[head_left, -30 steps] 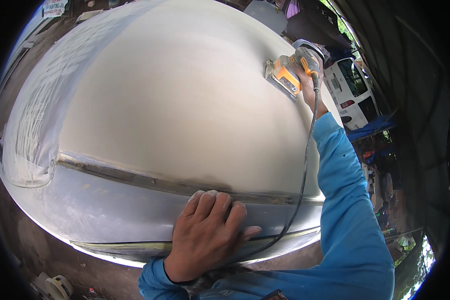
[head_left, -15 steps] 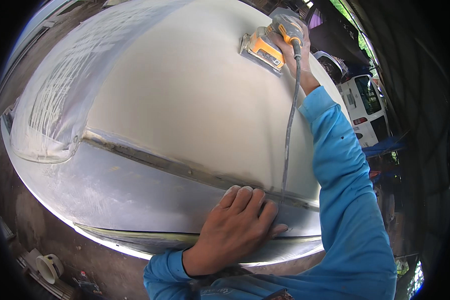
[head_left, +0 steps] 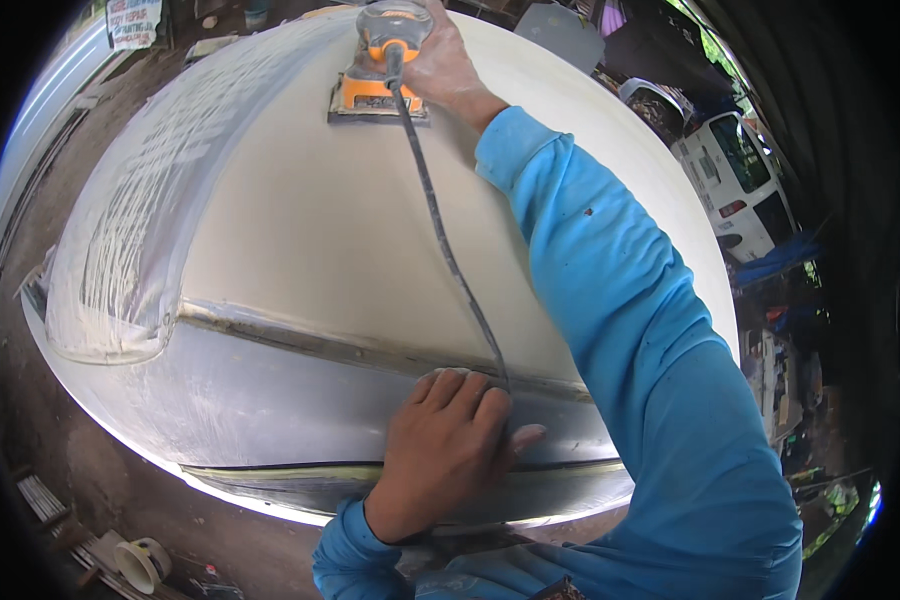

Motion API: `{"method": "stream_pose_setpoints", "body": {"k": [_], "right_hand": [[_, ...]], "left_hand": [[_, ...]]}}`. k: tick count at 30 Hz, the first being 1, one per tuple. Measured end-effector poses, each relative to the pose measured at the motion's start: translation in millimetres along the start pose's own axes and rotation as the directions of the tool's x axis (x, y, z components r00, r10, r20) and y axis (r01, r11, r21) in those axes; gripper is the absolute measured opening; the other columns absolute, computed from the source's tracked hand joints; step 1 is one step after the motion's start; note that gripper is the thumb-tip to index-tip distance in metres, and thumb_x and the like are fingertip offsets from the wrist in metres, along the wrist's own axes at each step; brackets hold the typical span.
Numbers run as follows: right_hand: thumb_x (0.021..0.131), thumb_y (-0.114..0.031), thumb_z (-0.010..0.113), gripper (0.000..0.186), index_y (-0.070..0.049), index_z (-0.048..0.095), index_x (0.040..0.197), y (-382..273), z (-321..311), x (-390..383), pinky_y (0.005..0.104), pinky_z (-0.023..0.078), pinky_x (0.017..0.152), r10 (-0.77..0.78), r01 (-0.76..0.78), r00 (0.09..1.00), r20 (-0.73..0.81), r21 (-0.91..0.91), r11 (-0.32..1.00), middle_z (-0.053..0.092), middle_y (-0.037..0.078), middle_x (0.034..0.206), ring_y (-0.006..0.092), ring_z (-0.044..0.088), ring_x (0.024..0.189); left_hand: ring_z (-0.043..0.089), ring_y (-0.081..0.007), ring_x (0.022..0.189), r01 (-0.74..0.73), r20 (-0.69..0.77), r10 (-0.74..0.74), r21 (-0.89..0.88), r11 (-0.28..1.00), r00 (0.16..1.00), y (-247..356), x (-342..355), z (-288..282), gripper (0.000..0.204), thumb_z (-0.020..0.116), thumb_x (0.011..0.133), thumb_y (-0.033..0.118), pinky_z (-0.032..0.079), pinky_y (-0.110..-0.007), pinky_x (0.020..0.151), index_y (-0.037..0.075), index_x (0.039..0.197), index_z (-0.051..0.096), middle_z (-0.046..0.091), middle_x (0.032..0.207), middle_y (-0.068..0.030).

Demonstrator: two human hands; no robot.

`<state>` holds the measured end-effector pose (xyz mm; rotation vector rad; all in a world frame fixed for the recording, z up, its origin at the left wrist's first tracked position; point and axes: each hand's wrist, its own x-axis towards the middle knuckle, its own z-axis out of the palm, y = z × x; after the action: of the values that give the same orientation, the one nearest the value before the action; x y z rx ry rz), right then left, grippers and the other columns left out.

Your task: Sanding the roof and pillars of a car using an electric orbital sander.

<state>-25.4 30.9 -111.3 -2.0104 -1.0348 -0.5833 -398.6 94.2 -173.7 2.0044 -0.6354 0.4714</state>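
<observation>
My right hand (head_left: 448, 65) grips an orange and grey power sander (head_left: 380, 100) flat on a large curved cream vehicle panel (head_left: 340, 230), near its far side. A grey cord (head_left: 440, 235) runs from the sander down to beside my left hand (head_left: 440, 450). That hand has curled fingers on the grey metallic near band (head_left: 260, 400) along a dark seam (head_left: 300, 340); whatever lies under its fingertips is hidden. A streaky white-coated strip (head_left: 120, 230) borders the panel on the left.
A white van (head_left: 740, 180) stands at the right beside dark sheeting and blue material (head_left: 775, 258). A pale bucket (head_left: 140, 565) and some slats (head_left: 45, 500) lie on the dirt floor at lower left. A signboard (head_left: 133, 22) is at upper left.
My right hand has swept the sander leftward and upward across the panel, my forearm following. My left hand stays curled near the seam, slightly shifted.
</observation>
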Motion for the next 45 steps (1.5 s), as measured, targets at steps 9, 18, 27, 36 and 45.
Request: {"method": "stream_pose_setpoints", "body": {"k": [9,18,27,36,45], "right_hand": [[0.07,-0.022,0.094,0.087,-0.007,0.046,0.141,39.2,-201.0,-117.7,0.0357,0.05,0.106,0.271,-0.265,0.949,-0.159,0.056,0.963,0.066,0.015,0.125,0.0239,0.063,0.118],[0.071,-0.031,0.095,0.091,-0.005,0.046,0.143,17.0,-422.4,-313.8,0.036,0.044,0.111,0.377,-0.5,0.818,-0.434,-0.214,0.839,0.063,0.012,0.131,0.0227,0.059,0.125],[0.071,-0.044,0.093,0.098,-0.005,0.045,0.148,-29.1,-504.4,-428.5,0.0377,0.041,0.115,0.378,-0.569,0.713,-0.59,-0.173,0.804,0.059,0.013,0.134,0.0238,0.057,0.126],[0.069,-0.041,0.093,0.099,-0.003,0.045,0.147,-26.3,-510.2,-442.1,0.036,0.041,0.115,0.401,-0.552,0.693,-0.599,-0.083,0.829,0.06,0.012,0.133,0.0223,0.058,0.126],[0.072,-0.03,0.092,0.092,-0.004,0.045,0.146,-23.3,-507.9,-428.2,0.0357,0.044,0.111,0.371,-0.449,0.752,-0.546,-0.012,0.893,0.064,0.01,0.129,0.0201,0.061,0.121]], "left_hand": [[0.06,-0.0325,0.08,0.044,0.001,-0.044,0.102,0.994,0.999,1.2,2.2,2.2,0.027,0.08,0.076,0.017,0.048,-0.044,0.071,0.006,0.086,0.057,0.062,0.085,-0.0105],[0.051,-0.0433,0.134,-0.075,0.194,0.019,0.29,0.954,0.981,25.5,57.9,13.1,0.059,0.077,0.079,0.015,0.043,-0.052,0.109,-0.001,0.133,0.058,0.058,0.139,-0.0224],[0.024,-0.0412,0.154,-0.215,0.466,-0.099,0.573,0.791,0.879,-55.8,271.7,165.8,0.087,0.044,0.103,0.06,0.016,-0.052,0.127,-0.008,0.155,0.03,0.028,0.163,-0.0284],[0.024,-0.0364,0.155,0.026,0.314,-0.327,0.685,0.728,0.891,-112.9,374.3,207.8,0.09,0.039,0.101,0.066,0.018,-0.046,0.128,-0.003,0.158,0.03,0.028,0.166,-0.0219],[0.028,-0.0392,0.153,-0.095,0.354,-0.177,0.632,0.769,0.918,-42.3,270.2,186.2,0.088,0.042,0.102,0.062,0.021,-0.048,0.127,-0.007,0.155,0.032,0.033,0.162,-0.0261]]}}
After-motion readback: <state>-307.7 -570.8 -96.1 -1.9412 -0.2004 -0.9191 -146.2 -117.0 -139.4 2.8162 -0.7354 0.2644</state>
